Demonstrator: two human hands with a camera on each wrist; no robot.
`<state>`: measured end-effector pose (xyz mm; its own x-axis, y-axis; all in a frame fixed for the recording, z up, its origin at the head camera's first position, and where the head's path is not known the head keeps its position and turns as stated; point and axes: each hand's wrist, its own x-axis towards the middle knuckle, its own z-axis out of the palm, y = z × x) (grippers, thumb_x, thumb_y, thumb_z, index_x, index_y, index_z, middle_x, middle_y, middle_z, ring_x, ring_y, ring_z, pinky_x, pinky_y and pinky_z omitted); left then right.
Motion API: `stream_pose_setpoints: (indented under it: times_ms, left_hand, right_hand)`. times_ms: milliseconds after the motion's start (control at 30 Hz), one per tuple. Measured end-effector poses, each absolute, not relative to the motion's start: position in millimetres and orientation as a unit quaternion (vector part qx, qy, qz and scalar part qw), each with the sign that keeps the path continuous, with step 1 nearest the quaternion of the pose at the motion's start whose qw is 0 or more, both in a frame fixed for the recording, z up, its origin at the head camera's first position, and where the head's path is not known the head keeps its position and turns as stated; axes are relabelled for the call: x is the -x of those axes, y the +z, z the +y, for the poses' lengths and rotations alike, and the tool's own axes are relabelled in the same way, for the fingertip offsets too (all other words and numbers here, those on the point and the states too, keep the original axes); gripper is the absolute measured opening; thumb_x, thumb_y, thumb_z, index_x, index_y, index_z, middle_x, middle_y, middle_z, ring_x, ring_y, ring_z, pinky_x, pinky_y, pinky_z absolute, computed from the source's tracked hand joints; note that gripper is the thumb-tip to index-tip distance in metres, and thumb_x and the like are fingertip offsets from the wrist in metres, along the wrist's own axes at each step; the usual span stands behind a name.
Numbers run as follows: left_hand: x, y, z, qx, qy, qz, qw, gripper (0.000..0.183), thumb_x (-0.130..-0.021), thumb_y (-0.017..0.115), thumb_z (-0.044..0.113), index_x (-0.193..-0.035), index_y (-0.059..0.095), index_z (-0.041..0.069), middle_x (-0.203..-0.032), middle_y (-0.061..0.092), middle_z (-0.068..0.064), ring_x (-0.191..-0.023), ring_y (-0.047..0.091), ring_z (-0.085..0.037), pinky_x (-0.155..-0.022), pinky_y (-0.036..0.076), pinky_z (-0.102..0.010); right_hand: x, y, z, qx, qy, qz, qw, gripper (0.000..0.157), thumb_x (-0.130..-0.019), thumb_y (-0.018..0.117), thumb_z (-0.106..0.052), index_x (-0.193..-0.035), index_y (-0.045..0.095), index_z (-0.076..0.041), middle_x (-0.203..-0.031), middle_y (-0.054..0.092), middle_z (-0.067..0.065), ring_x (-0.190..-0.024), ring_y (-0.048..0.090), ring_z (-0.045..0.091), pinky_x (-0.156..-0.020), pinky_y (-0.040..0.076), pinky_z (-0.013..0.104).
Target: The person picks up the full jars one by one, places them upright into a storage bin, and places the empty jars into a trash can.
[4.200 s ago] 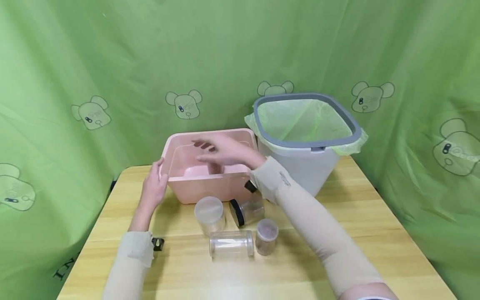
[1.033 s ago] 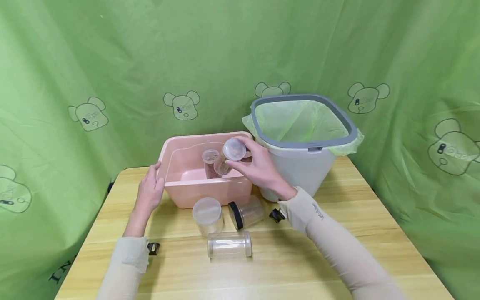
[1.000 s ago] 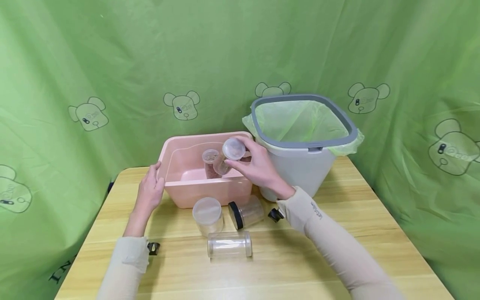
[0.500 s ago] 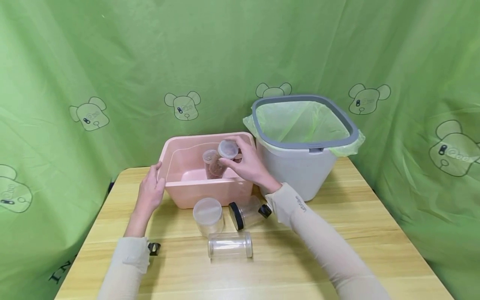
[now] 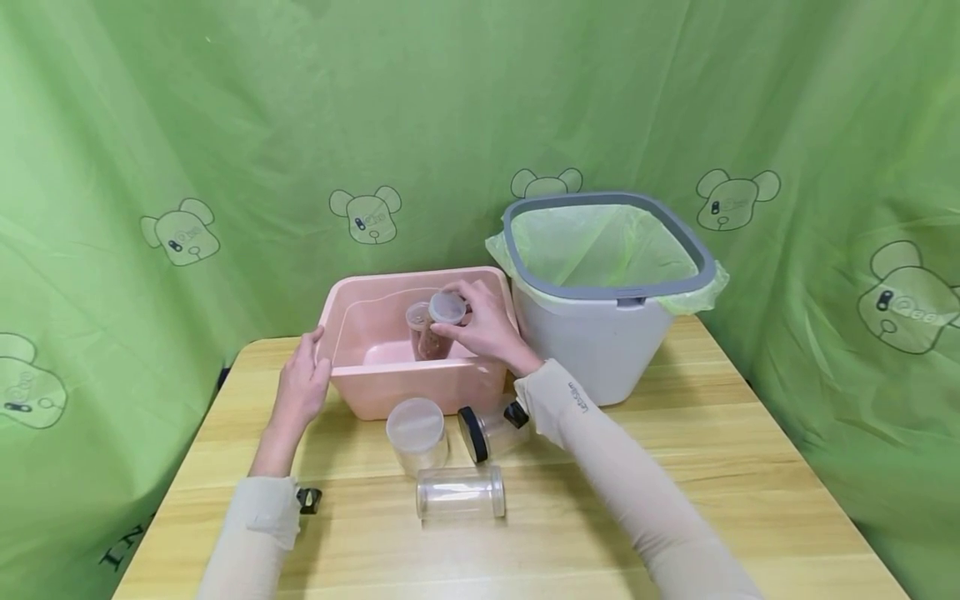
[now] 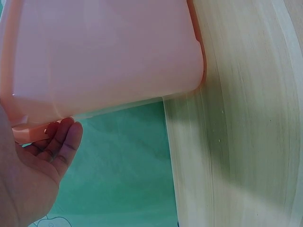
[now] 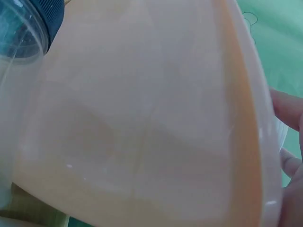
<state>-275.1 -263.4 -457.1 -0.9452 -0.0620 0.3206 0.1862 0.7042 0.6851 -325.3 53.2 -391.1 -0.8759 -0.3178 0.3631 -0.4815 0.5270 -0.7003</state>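
My left hand grips the left end of the pink plastic bin, fingers curled at its rim in the left wrist view. My right hand holds a small clear jar with a whitish lid and brownish contents. That jar is lowered inside the bin, right beside a similar filled jar standing there. In the right wrist view, the bin wall hides the held jar, and only part of the right hand shows past the rim.
In front of the bin are a clear jar with a frosted lid, a black-lidded jar on its side and a clear jar lying down. A grey-rimmed trash can with a green liner stands to the right.
The right hand has picked the filled jar up from the table and lowered it into the bin beside the first one. The left hand stays on the bin.
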Motion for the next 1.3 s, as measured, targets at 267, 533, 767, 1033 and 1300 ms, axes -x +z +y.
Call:
stream_pose_setpoints:
  times_ms: [267, 533, 767, 1033, 1300]
  left_hand:
    - [275, -457, -263, 0.032, -0.384, -0.909, 0.160, 0.058, -0.100, 0.041, 0.018, -0.156, 0.037, 0.002, -0.161, 0.041, -0.025, -0.134, 0.051, -0.052, -0.110, 0.043, -0.067]
    - [275, -460, -263, 0.032, -0.387, -0.908, 0.156, 0.058, -0.101, 0.041, 0.018, -0.157, 0.036, 0.002, -0.161, 0.041, -0.026, -0.134, 0.050, -0.053, -0.110, 0.043, -0.068]
    - [274, -462, -263, 0.029, -0.386, -0.908, 0.159, 0.057, -0.101, 0.041, 0.018, -0.155, 0.037, 0.002, -0.160, 0.042, -0.025, -0.131, 0.052, -0.053, -0.108, 0.045, -0.069]
    - [276, -463, -262, 0.032, -0.385, -0.908, 0.160, 0.056, -0.100, 0.041, 0.016, -0.154, 0.039, 0.001, -0.161, 0.042, -0.024, -0.135, 0.050, -0.052, -0.112, 0.042, -0.066]
    - [276, -460, -262, 0.035, -0.383, -0.908, 0.164, 0.054, -0.100, 0.041, 0.014, -0.152, 0.039, -0.001, -0.163, 0.041, -0.021, -0.137, 0.048, -0.052, -0.112, 0.041, -0.067]
  right_hand:
    - [329, -395, 49, -0.208, 0.376, -0.899, 0.085, 0.056, -0.082, 0.089, -0.029, -0.130, 0.066, -0.012, -0.121, 0.064, 0.013, -0.111, 0.056, 0.029, -0.098, 0.048, 0.042]
    - [338, -398, 46, -0.220, 0.332, -0.915, 0.072, 0.055, -0.078, 0.093, -0.028, -0.125, 0.070, -0.010, -0.116, 0.069, 0.010, -0.107, 0.061, 0.026, -0.099, 0.048, 0.041]
    - [346, -402, 41, -0.220, 0.338, -0.915, 0.032, 0.055, -0.078, 0.092, -0.020, -0.125, 0.068, -0.004, -0.123, 0.070, 0.013, -0.114, 0.063, 0.028, -0.102, 0.050, 0.041]
    - [354, -410, 36, -0.206, 0.318, -0.925, -0.014, 0.053, -0.076, 0.093, -0.017, -0.121, 0.068, -0.004, -0.123, 0.071, 0.013, -0.113, 0.064, 0.029, -0.100, 0.054, 0.041]
    - [355, -409, 32, -0.219, 0.291, -0.930, -0.037, 0.057, -0.074, 0.093, -0.015, -0.123, 0.068, -0.005, -0.121, 0.072, 0.012, -0.109, 0.064, 0.027, -0.099, 0.053, 0.039]
